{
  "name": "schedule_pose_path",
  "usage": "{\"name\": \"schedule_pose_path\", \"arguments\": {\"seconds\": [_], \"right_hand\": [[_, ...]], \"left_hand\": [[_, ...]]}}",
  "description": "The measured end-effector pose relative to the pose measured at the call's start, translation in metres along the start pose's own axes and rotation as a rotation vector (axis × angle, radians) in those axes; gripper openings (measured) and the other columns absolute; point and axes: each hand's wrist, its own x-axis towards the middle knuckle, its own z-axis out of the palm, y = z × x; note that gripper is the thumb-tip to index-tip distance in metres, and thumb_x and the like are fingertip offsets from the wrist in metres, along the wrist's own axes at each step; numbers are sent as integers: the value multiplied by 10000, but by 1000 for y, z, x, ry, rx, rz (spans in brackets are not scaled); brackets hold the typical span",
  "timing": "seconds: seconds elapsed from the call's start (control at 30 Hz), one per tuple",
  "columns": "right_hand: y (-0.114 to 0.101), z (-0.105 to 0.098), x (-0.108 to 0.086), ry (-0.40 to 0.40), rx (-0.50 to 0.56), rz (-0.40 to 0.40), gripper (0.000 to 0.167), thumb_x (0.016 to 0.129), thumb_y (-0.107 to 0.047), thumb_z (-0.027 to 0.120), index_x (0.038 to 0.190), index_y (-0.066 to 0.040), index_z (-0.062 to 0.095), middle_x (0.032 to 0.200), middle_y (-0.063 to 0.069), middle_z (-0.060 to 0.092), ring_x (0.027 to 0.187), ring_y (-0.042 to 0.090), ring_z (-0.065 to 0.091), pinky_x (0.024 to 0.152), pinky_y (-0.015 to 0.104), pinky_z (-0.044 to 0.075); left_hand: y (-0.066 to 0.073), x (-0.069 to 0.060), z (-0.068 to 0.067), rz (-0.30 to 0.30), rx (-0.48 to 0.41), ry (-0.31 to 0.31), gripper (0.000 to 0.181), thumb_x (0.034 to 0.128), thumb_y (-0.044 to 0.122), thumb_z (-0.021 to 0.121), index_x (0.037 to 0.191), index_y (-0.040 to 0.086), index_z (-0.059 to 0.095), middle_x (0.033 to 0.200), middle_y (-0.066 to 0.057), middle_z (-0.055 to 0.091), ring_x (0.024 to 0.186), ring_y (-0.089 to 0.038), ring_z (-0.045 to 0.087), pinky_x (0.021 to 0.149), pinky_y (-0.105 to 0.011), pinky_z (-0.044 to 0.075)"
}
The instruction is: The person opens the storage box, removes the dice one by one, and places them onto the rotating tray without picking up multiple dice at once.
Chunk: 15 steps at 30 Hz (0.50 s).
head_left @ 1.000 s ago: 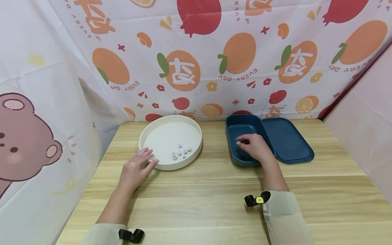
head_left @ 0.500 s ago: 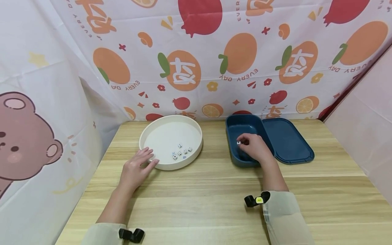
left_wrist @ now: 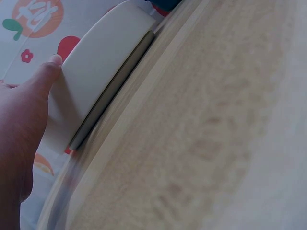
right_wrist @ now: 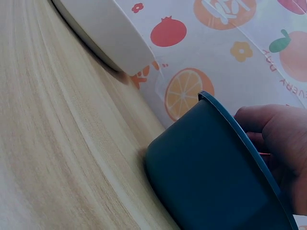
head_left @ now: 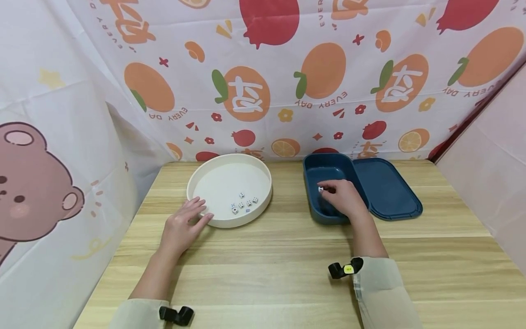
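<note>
My right hand reaches into a dark blue rectangular box and pinches a white die between thumb and fingertips. In the right wrist view the box wall hides the die and part of the fingers. On the left, my left hand rests on the near left rim of a round cream tray, its fingers spread and fairly straight. The left wrist view has the thumb touching the tray's outer side near the rim. Several white dice lie grouped in the tray's near right part.
A flat blue lid lies against the box's right side. Both containers stand near the back of the wooden table, close to a fruit-print cloth. Bare wood separates tray and box.
The die in my right fingertips has shifted and turned slightly, with the hand still over the box. My left hand and the dice in the tray stay where they were.
</note>
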Motion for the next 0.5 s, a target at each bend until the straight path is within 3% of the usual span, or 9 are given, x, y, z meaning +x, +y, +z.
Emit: {"name": "schedule_pose_path", "arguments": {"seconds": [0.2, 0.27, 0.4, 0.5], "right_hand": [[-2, 1, 1, -1, 0, 0, 254, 968, -250, 621, 1186, -149, 703, 1113, 55, 707, 961, 222, 624, 875, 426, 590], [-2, 2, 1, 5, 3, 5, 244, 968, -263, 624, 1171, -153, 702, 1082, 46, 710, 945, 216, 623, 861, 419, 588], [-4, 3, 1, 62, 11, 4, 222, 959, -297, 640, 1125, -160, 695, 1039, 28, 710, 929, 208, 628, 857, 414, 589], [-10, 3, -1, 129, 24, -24, 219, 947, -311, 659, 1102, -160, 689, 1017, 18, 715, 925, 197, 642, 855, 412, 597]], "left_hand": [[0, -2, 0, 4, 5, 6, 337, 728, 161, 852, 1013, 5, 763, 1128, -129, 732, 1151, -330, 650, 1188, -257, 355], [-1, -2, 1, 3, 4, 7, 339, 727, 160, 853, 1015, 7, 763, 1129, -126, 732, 1153, -328, 650, 1179, -283, 375], [-1, -2, 1, 8, -1, 11, 343, 726, 158, 857, 1017, 5, 762, 1128, -128, 732, 1154, -329, 650, 1148, -361, 418], [0, 0, 1, 8, -8, 8, 344, 730, 162, 853, 1020, 3, 760, 1132, -135, 729, 1155, -342, 646, 1185, -266, 361]]}}
